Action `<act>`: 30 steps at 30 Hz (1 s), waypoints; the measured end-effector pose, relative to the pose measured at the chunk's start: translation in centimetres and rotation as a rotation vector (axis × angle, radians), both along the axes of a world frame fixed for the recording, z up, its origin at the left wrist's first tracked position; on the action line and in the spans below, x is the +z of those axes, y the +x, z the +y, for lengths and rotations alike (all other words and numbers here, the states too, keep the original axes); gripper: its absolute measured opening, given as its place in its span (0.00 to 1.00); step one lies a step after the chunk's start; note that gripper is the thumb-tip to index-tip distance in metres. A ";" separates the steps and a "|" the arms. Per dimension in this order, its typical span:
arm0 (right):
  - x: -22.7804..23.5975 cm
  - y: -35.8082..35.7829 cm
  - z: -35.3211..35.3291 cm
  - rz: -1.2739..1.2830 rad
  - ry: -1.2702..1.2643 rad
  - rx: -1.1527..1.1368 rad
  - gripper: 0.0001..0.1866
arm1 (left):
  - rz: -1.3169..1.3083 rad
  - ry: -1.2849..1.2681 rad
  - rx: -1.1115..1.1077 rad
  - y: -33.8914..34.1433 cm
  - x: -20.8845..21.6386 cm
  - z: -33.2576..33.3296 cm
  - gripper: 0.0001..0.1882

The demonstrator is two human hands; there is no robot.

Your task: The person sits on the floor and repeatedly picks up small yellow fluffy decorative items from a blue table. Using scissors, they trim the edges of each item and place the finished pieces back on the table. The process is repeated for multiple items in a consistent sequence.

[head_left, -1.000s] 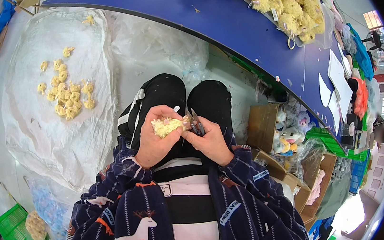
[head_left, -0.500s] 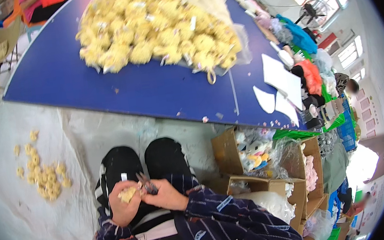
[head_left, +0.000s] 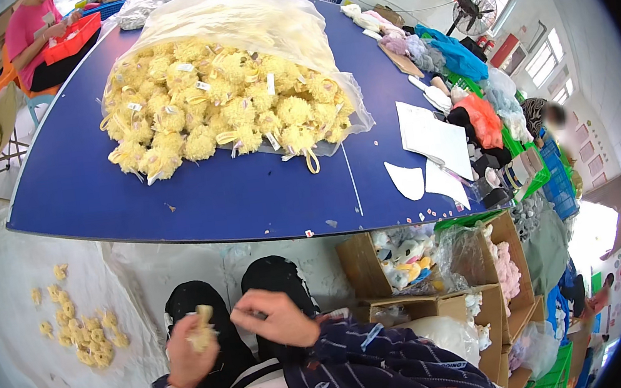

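The small yellow fluffy piece (head_left: 203,333) points near to far, grasped in the fingers of our left hand (head_left: 186,358). Our right hand (head_left: 279,320) is just right of it, apart, fingers bent; whether they hold anything, we cannot tell. Beyond lies the blue table (head_left: 242,206).

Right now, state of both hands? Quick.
Left hand: closed, holding a fluffy yellow piece.
Right hand: partly curled, apart from that piece; can't tell whether it holds anything.
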State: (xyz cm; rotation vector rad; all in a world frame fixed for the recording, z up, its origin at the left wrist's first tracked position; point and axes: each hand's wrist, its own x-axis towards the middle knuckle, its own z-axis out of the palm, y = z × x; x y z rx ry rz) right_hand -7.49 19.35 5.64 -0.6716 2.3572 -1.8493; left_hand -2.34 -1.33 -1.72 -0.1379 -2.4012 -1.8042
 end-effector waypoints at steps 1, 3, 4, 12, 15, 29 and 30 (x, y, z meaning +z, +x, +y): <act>2.1 -1.5 0.8 0.098 0.085 -0.067 0.04 | 0.063 -0.194 0.027 -0.1 -0.1 -2.7 0.23; 4.5 -5.5 2.8 0.389 0.202 -0.311 0.08 | 0.141 -0.466 0.276 0.2 -0.1 -9.3 0.25; 6.0 -7.7 3.9 0.448 0.213 -0.434 0.09 | 0.036 -0.575 0.421 0.7 -0.1 -13.1 0.29; 4.6 -17.4 11.4 0.258 0.648 -0.790 0.12 | -0.128 -0.083 0.257 -2.8 4.4 -7.8 0.25; 5.2 -15.8 9.3 0.401 0.496 -0.604 0.09 | -0.244 0.296 -0.094 -4.2 7.2 -1.3 0.16; 3.0 -4.3 2.2 0.232 0.156 0.001 0.17 | -0.586 1.036 -0.308 -4.4 7.5 4.2 0.21; 2.9 -4.1 1.9 0.223 0.139 0.029 0.17 | -0.591 1.046 -0.272 -4.2 7.3 4.1 0.21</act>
